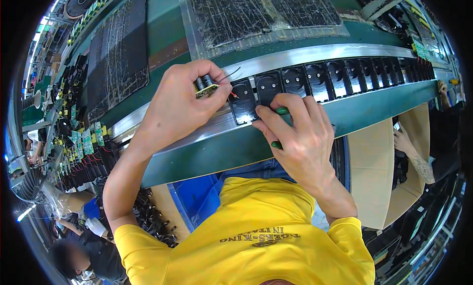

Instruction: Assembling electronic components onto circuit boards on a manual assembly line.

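My left hand (189, 95) is closed around a small circuit board (207, 90) with dark cylindrical parts. A thin black wire sticks up from it, and a short red wire reaches toward the nearest black plastic casing (243, 101). My right hand (301, 130) is closed with a green-handled tool (282, 110) tucked in it; the tool's working end is hidden by the fingers. Its thumb and index finger meet at the right edge of that same casing. A second casing (269, 85) stands right beside it in the row.
More black casings (340, 78) run rightward along a metal rail (315, 55) on the green bench. Dark scuffed mats (261, 14) lie beyond. Circuit boards with wires (86, 142) crowd the left. A cardboard box (370, 171) stands at right, near another person's arm (416, 157).
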Tool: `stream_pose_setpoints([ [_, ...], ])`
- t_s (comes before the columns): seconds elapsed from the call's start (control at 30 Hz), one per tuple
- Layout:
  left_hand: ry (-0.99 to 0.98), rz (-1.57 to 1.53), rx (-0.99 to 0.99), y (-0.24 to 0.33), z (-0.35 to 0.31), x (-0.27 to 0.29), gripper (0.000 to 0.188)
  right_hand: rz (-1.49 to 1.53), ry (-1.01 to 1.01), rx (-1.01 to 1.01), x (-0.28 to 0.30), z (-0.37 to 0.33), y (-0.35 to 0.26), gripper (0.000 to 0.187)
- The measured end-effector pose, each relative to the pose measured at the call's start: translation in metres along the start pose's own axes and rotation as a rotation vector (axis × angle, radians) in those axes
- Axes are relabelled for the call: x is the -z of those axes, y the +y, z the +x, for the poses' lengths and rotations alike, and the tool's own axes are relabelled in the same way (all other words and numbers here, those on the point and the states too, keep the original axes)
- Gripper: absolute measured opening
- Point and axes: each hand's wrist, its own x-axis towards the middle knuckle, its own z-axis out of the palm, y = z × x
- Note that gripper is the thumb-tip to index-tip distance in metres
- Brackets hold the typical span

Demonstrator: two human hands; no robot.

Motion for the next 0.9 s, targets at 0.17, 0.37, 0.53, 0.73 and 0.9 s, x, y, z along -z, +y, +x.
stream_pose_setpoints([
  [0.17, 0.004, 0.016, -0.016, -0.004, 0.0, -0.001, 0.007, -0.01, 0.009, -0.008, 0.0, 0.0, -0.002, 0.022],
  [0.37, 0.056, 0.028, -0.087, -0.009, -0.001, -0.008, 0.005, -0.007, -0.002, -0.025, 0.0, 0.0, -0.006, 0.022],
  [0.53, 0.075, 0.07, -0.138, -0.009, -0.002, -0.01, 0.006, 0.005, -0.004, -0.032, 0.0, 0.0, -0.007, 0.023],
  [0.73, 0.085, 0.098, -0.142, -0.005, -0.004, -0.01, 0.007, 0.011, 0.005, -0.033, -0.002, -0.002, -0.005, 0.023],
  [0.9, 0.082, 0.098, -0.142, -0.002, -0.004, -0.01, 0.007, 0.014, 0.005, -0.041, -0.002, -0.003, -0.005, 0.023],
])
